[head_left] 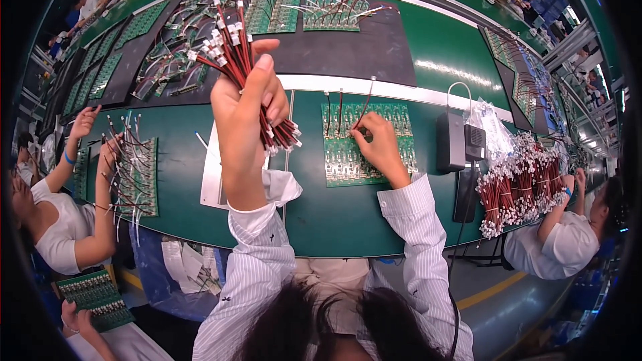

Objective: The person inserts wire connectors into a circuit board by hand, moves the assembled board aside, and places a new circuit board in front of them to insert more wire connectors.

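My left hand (251, 103) is raised over the bench, closed round a bunch of red and black wire cables (231, 53) with white plug ends. The plugs stick out above and below my fist. Lower and to the right, my right hand (381, 147) rests at a green circuit board panel (344, 170) lying on the bench. Its thumb and finger pinch the lower end of a single red and black cable (366, 103), which slants up from the board; the pinched end is hidden. Two more cables (340, 110) stand up from the board's far left part.
A banded pile of cables (521, 190) lies at the right, near a black boxy device (451, 142) and a clear plastic bag (491, 124). Wired boards (273, 13) sit on a black mat (328, 57) at the back. Co-workers sit on both sides, one beside another wired board (139, 180).
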The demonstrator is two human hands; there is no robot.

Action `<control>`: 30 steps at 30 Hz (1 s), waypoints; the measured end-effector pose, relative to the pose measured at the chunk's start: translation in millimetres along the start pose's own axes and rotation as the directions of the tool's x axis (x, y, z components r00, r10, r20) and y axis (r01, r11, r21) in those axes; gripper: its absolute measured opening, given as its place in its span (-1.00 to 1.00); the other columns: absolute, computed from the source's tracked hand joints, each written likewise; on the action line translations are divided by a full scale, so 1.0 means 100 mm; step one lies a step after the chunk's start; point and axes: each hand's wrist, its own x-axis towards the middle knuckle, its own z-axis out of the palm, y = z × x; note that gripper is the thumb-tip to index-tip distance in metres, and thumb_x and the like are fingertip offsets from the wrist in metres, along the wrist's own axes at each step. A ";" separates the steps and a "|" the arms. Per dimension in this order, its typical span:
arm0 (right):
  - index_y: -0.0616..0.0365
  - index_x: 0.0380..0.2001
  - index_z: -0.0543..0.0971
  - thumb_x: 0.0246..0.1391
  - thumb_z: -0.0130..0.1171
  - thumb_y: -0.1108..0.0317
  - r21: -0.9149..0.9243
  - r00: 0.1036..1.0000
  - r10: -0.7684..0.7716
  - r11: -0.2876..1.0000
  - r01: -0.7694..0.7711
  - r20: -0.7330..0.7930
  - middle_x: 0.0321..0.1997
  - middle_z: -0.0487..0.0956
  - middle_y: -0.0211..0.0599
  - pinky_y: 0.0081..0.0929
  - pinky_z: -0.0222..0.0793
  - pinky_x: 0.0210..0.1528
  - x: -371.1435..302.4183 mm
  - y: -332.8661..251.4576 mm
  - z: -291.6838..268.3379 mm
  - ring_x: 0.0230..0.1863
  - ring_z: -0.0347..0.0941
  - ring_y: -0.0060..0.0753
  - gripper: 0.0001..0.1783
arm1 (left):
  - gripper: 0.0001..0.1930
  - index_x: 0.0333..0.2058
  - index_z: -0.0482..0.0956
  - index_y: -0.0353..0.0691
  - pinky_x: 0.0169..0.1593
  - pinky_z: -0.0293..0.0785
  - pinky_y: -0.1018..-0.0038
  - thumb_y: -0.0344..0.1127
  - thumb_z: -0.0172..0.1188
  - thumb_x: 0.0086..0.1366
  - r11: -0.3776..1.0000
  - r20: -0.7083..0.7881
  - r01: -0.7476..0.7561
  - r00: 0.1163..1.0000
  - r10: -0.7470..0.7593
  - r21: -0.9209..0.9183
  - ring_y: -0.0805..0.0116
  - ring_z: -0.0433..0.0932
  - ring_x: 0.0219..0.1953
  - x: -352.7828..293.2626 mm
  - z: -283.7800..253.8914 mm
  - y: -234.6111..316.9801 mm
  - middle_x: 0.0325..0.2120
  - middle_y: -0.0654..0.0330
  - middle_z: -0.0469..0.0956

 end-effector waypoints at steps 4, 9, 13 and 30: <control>0.18 -0.60 0.45 -0.22 0.13 0.45 -0.181 0.997 -0.077 0.981 0.073 -0.016 -0.49 0.38 -0.33 -0.40 0.07 -0.32 -0.04 -0.05 -0.02 -0.36 0.29 -0.30 -0.93 | -0.75 -0.22 0.31 -0.39 -0.70 0.03 0.68 -0.35 -0.02 0.18 1.000 0.006 0.009 1.000 -0.009 0.006 0.66 0.12 -0.76 0.01 0.02 -0.04 -0.76 0.39 0.12; 0.22 -0.63 0.44 -0.24 0.12 0.47 -0.029 0.998 0.040 0.999 -0.041 -0.048 -0.54 0.38 -0.28 -0.39 0.15 -0.38 -0.03 -0.04 0.03 -0.44 0.31 -0.25 -0.93 | -0.78 -0.25 0.31 -0.38 -0.70 0.02 0.67 -0.36 -0.02 0.18 1.000 -0.013 0.007 1.000 -0.007 0.020 0.66 0.11 -0.76 0.01 0.03 -0.03 -0.77 0.38 0.11; 0.26 -0.67 0.43 -0.26 0.11 0.50 0.092 0.989 0.140 0.987 -0.134 -0.056 -0.60 0.38 -0.24 -0.38 0.21 -0.43 -0.03 -0.05 0.04 -0.50 0.31 -0.20 -0.92 | -0.79 -0.27 0.31 -0.37 -0.70 0.01 0.68 -0.36 -0.02 0.17 1.000 -0.015 0.011 1.000 -0.011 0.007 0.66 0.11 -0.77 0.01 0.03 -0.03 -0.77 0.38 0.11; 0.17 -0.55 0.44 -0.28 0.11 0.48 -0.429 0.975 -0.217 0.886 0.178 -0.044 -0.47 0.35 -0.36 -0.45 0.09 -0.35 -0.09 -0.19 0.09 -0.38 0.27 -0.35 -0.89 | -0.83 -0.27 0.29 -0.33 -0.71 0.01 0.70 -0.37 -0.07 0.20 0.995 0.070 0.094 0.993 -0.097 0.034 0.68 0.08 -0.77 -0.04 0.14 -0.15 -0.74 0.39 0.09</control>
